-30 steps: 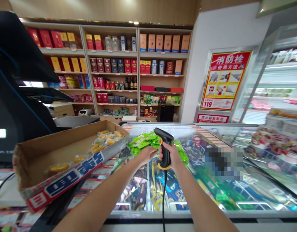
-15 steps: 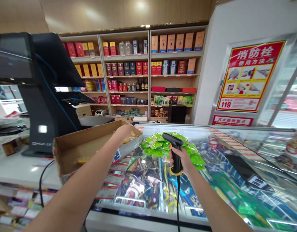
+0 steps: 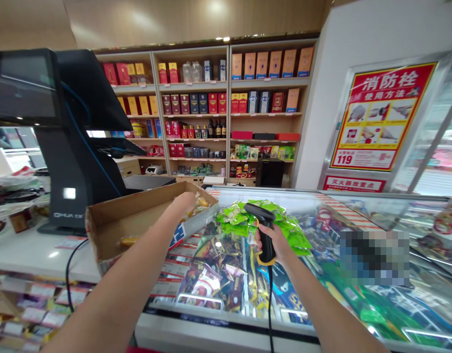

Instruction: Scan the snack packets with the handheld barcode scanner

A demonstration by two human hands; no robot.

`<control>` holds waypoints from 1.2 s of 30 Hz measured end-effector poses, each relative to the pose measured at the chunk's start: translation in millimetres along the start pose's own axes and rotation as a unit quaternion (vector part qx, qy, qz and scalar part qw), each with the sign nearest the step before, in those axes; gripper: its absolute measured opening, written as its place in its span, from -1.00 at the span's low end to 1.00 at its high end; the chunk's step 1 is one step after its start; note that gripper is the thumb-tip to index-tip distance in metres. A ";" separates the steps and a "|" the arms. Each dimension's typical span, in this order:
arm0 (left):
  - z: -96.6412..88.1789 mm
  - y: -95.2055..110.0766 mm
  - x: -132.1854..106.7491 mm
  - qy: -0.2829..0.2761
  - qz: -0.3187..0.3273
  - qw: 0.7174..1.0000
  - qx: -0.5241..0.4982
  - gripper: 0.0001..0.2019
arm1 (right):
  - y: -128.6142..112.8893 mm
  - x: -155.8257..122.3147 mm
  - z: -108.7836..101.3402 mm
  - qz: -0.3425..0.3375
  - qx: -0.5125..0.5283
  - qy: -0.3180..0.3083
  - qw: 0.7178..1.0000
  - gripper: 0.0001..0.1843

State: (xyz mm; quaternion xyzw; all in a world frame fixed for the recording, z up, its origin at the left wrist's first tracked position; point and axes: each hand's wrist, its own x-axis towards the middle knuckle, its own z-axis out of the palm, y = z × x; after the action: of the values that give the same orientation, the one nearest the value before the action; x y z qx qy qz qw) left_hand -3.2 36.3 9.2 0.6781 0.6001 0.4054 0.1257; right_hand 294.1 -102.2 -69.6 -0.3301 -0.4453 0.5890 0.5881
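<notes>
My right hand [image 3: 275,243] grips the handle of a black barcode scanner [image 3: 261,226] with a yellow ring at its base, its cable hanging down. The scanner head points left over a pile of green snack packets [image 3: 292,234] lying on the freezer's glass lid. My left hand [image 3: 185,202] reaches into the far end of an open cardboard box [image 3: 137,218], right at some small yellow packets [image 3: 202,201]. Its fingers are hidden behind the wrist.
The box rests partly on the white counter [image 3: 30,252] and partly on the chest freezer [image 3: 358,206]. A black checkout terminal [image 3: 69,147] stands at the left. Shelves of boxed goods [image 3: 211,103] line the back wall. A red fire-hose poster [image 3: 380,115] hangs at the right.
My left hand left the green packets beside the scanner and reached left into the cardboard box. My view turned left, bringing the terminal into sight. The scanner stays in my right hand.
</notes>
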 end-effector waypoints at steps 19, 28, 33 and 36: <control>109.1 1.7 -106.6 -0.146 -0.114 0.752 -0.633 -0.65 | -5.8 -12.4 5.4 0.083 -0.186 -0.119 0.972 -0.60; 109.5 4.3 -107.3 -0.124 -0.121 0.787 -0.592 -0.60 | -2.9 -15.7 9.6 0.090 -0.221 -0.120 0.964 -0.70; 110.9 5.6 -108.7 -0.121 -0.125 0.787 -0.591 -0.56 | -1.8 -14.8 7.9 0.093 -0.228 -0.125 0.961 -0.71; 109.7 6.1 -109.1 -0.127 -0.126 0.790 -0.587 -0.58 | -2.0 -14.1 6.9 0.094 -0.220 -0.122 0.963 -0.71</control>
State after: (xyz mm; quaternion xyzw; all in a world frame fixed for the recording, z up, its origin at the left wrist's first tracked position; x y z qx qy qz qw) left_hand 83.3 -30.4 -100.5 0.4378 0.3051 0.5701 0.6247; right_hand 289.9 -117.2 -67.1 -0.4173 -0.5995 0.5649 0.3840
